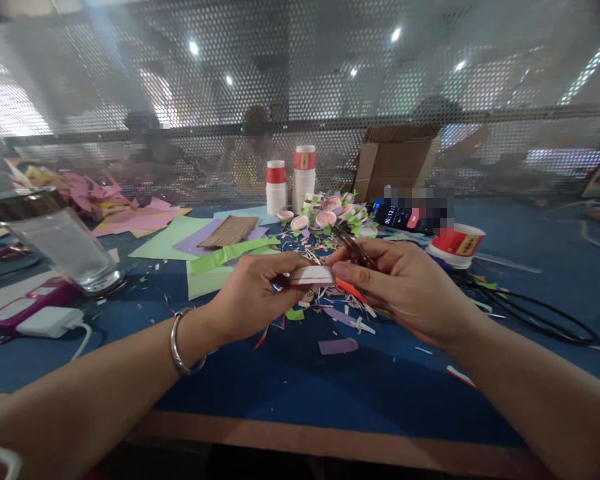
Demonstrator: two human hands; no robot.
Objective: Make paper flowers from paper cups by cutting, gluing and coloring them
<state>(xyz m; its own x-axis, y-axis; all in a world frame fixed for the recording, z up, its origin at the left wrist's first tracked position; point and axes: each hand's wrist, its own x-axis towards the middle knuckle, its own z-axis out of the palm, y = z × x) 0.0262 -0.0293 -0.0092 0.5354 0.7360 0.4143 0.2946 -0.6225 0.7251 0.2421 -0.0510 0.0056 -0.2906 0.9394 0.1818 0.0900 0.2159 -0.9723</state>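
over scraps [341, 317], left hand [250, 290] pinches a white piece [312, 275], right hand [397, 283] a half-hidden dark tool [354, 246]

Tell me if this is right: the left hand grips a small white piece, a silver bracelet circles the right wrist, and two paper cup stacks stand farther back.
Wrong wrist: the head view shows the silver bracelet circling the left wrist. The left hand does grip the small white piece, and two paper cup stacks stand farther back.

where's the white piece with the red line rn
In the head view, the white piece is near the centre, held between the left hand and right hand.
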